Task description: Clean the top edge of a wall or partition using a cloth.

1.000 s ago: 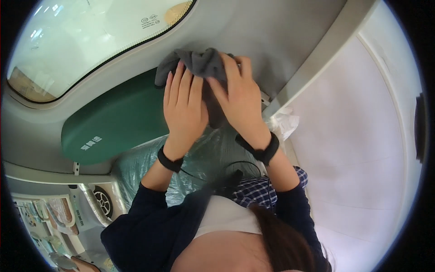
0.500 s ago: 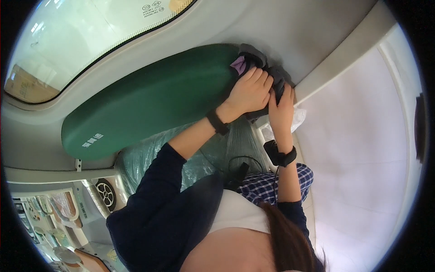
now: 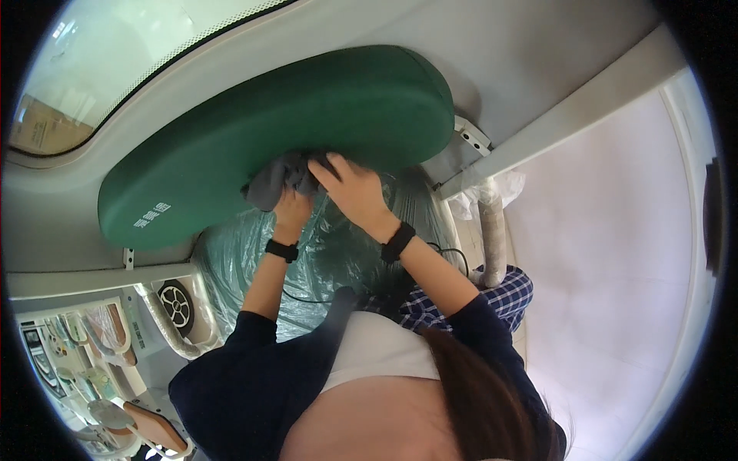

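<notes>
A long green padded cushion [image 3: 346, 100] with rounded ends is fixed against the wall below the window. Against its lower edge, near the middle, lies a bunched dark grey cloth [image 3: 270, 183]. My left hand [image 3: 294, 211] grips the cloth from below, its fingers partly hidden in the folds. From the right, my right hand [image 3: 352, 192] holds the other side of the cloth, fingers curled onto it. Each wrist wears a black band.
Below the cushion is a seat wrapped in clear plastic film [image 3: 323, 265]. A film-wrapped rail [image 3: 490, 230] stands at the right, near a metal bracket [image 3: 472, 137]. A round black speaker grille [image 3: 176, 304] and hanging panels [image 3: 100, 338] are at the lower left.
Both hands and the cloth have moved left and down, from the cushion's right end to the middle of its lower edge. The right-end bracket has come into view.
</notes>
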Demonstrator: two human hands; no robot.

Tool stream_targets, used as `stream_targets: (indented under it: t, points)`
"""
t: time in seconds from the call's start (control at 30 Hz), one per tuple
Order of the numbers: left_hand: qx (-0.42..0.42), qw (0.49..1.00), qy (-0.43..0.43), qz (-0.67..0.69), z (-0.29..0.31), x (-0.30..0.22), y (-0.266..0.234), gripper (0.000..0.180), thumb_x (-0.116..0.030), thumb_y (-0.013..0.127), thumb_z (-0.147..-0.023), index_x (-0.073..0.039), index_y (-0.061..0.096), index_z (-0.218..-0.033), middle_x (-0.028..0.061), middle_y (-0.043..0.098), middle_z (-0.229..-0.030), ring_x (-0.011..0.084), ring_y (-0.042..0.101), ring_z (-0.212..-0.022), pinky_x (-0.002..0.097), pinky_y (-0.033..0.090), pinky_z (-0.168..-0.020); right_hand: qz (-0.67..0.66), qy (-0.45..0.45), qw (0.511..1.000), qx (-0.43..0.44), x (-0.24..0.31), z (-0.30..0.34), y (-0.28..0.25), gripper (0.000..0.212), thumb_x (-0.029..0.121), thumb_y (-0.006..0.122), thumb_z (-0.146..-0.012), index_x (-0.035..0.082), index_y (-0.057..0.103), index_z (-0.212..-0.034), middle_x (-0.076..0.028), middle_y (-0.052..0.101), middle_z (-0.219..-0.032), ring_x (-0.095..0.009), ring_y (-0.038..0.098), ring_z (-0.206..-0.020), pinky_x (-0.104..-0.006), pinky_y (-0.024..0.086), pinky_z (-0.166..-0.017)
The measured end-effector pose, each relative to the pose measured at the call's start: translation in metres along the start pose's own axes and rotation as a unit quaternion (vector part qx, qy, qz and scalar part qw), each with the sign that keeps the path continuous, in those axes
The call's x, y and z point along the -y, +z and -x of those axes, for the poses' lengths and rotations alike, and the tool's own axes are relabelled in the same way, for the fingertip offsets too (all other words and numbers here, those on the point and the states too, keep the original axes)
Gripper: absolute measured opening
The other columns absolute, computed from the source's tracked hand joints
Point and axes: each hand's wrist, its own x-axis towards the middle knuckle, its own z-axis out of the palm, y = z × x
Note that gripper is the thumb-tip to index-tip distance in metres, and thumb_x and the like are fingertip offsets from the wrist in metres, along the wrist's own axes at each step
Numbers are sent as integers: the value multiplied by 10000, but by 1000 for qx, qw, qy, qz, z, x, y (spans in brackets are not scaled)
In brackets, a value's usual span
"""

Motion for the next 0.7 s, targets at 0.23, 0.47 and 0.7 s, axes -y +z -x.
stream_targets:
  t: [0.23, 0.47, 0.7]
  points:
    - [45, 996, -66, 31, -26, -36, 3, 394, -192, 589, -693, -77, 504, -1060, 149, 485, -1122, 322, 478, -1020, 402, 417, -809, -3, 75, 997, 26, -12, -8, -41, 511, 103, 642, -597, 169, 487, -1079, -78, 485, -978, -241, 570, -750, -312, 485, -549]
    - [-4, 996, 37, 86, -115, -78, -1, 364, -164, 593, -698, 9, 520, -1009, 204, 485, -1105, 353, 438, -1073, 401, 359, -890, 30, 152, 976, -154, -35, -27, -77, 460, 43, 582, -604, 120, 484, -1047, -117, 471, -996, -309, 551, -690, -349, 469, -540]
    - [92, 915, -40, 390, -21, -89, 39, 313, -43, 531, -732, -32, 557, -1044, 169, 527, -1072, 286, 491, -1011, 364, 377, -876, 27, 322, 944, 74, -62, 64, -37, 455, 20, 593, -628, 103, 469, -1058, -135, 464, -1024, -365, 528, -810, -406, 448, -624]
